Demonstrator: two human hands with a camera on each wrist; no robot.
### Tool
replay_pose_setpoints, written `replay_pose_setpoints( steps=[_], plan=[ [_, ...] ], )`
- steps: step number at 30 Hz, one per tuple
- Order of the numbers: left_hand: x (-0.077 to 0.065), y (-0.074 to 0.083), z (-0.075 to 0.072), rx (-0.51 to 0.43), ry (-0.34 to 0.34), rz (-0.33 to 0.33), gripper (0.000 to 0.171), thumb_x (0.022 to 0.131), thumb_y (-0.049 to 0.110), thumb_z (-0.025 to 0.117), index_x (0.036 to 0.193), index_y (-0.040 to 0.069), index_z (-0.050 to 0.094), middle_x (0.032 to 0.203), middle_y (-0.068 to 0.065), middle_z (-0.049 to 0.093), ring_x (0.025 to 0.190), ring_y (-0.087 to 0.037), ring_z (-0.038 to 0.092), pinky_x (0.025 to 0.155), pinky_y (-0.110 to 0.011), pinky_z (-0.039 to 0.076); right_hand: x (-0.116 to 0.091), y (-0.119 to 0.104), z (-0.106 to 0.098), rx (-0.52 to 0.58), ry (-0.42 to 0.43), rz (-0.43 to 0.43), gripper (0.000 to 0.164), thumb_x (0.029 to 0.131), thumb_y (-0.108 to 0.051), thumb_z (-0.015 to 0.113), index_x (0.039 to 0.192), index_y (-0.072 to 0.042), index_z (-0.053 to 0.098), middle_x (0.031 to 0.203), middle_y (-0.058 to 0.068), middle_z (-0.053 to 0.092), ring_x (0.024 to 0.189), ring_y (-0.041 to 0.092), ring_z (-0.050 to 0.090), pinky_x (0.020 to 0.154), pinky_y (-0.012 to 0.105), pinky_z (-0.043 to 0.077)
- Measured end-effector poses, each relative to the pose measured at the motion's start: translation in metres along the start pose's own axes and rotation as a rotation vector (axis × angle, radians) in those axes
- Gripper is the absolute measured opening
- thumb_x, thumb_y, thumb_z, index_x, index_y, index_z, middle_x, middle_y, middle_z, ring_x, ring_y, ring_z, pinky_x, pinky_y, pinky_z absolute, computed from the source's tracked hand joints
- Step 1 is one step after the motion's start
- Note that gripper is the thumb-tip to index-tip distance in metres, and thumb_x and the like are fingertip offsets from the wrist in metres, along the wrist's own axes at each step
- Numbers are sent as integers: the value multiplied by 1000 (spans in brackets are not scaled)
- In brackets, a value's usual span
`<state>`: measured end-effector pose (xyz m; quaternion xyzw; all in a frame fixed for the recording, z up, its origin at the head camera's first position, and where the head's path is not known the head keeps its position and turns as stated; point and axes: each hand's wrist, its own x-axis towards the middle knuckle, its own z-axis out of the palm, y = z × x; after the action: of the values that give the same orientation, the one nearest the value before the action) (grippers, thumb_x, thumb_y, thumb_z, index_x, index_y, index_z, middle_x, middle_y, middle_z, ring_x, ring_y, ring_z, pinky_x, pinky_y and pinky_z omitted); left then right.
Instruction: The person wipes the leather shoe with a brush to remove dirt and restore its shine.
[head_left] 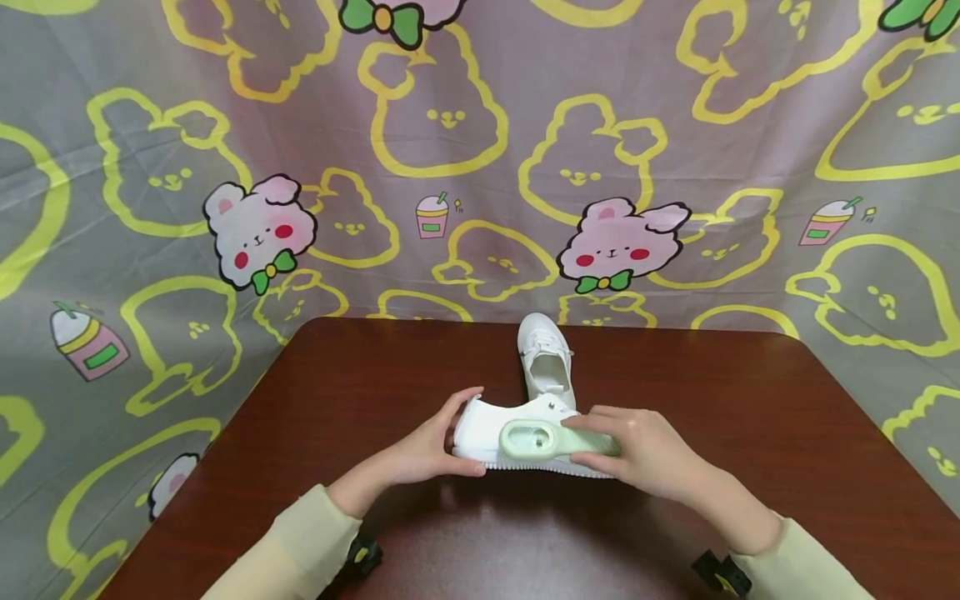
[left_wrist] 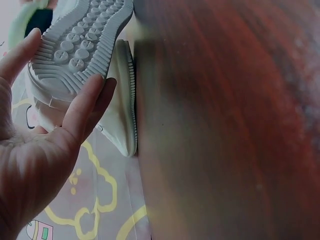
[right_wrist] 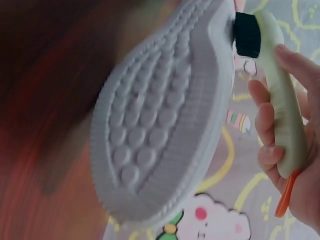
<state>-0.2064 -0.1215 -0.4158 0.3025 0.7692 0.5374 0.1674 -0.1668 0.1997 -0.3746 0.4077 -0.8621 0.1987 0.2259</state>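
Note:
A white shoe [head_left: 483,427] is held up above the table on its side, its studded sole [right_wrist: 145,115] facing me in both wrist views. My left hand [head_left: 420,446] grips it by the heel, thumb and fingers on either side. In my right hand [head_left: 645,446] is a pale green brush [head_left: 528,439] with dark bristles [right_wrist: 248,35] and an orange loop [right_wrist: 286,194] at the handle's end. The bristles touch the side of the shoe in the right wrist view. My right fingers curl round the handle.
A second white shoe [head_left: 542,346] stands on the dark brown table [head_left: 405,367] behind the held one, toe toward the far edge. A cartoon-printed cloth [head_left: 480,192] hangs behind and along the sides of the table.

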Motion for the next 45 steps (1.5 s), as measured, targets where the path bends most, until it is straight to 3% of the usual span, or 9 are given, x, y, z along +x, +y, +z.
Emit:
replay_pose_setpoints(
  steps=[5,8,12,19,23,31,35,41,45],
  plan=[
    [0,0,-1,26,9,-26,98,79,12,82,152,20,16,131,-16,44,109,-23,54,85,-29,48,-4,17,-6,-110,68,179,35,77,-30,82,110,-20,73,82,-15,59,61,1,44,53,24,40],
    [0,1,-1,26,2,-28,97,80,14,82,152,20,17,133,-16,43,110,-24,53,85,-30,48,-7,20,-8,-147,119,228,37,75,-29,84,109,-20,73,81,-15,59,60,3,43,51,25,38],
    [0,0,-1,30,-9,-11,97,80,14,81,152,21,16,132,-16,45,110,-23,54,86,-30,48,-7,12,-8,-77,135,163,37,75,-28,84,110,-22,73,81,-18,56,61,0,43,52,20,36],
    [2,-2,-2,18,-30,10,97,81,13,81,152,20,15,131,-15,45,107,-22,56,85,-31,49,-5,-5,-5,45,3,-59,34,82,-35,79,111,-20,72,89,-15,60,68,-4,49,58,15,41],
    [2,-1,-1,38,-33,8,97,81,14,81,152,20,14,136,-14,41,112,-23,52,88,-30,47,-7,1,-5,14,-18,-8,33,81,-34,79,111,-21,72,85,-16,58,65,-5,47,56,17,41],
    [3,0,-3,84,-17,-32,97,80,17,81,152,24,16,141,-11,36,120,-22,46,93,-30,44,-13,21,-16,-120,81,263,38,75,-29,84,111,-20,73,88,-12,65,67,5,52,57,29,43],
    [3,-2,-6,75,-26,-20,97,81,14,81,152,23,15,138,-13,39,118,-23,49,92,-31,45,-15,15,-19,-65,102,241,39,75,-26,85,111,-22,73,87,-16,63,68,3,50,57,26,42],
    [3,-5,-8,76,-30,-13,97,81,12,80,153,21,15,134,-15,43,115,-24,52,90,-31,46,-18,2,-11,70,25,73,37,77,-28,83,112,-22,72,87,-20,57,67,-4,46,57,15,39],
    [2,-5,-8,84,-25,-16,97,81,12,80,153,20,15,134,-16,42,116,-25,51,91,-33,46,-21,8,-10,62,-31,154,35,80,-33,81,112,-23,72,90,-18,62,71,-2,51,61,21,44]
  ],
)
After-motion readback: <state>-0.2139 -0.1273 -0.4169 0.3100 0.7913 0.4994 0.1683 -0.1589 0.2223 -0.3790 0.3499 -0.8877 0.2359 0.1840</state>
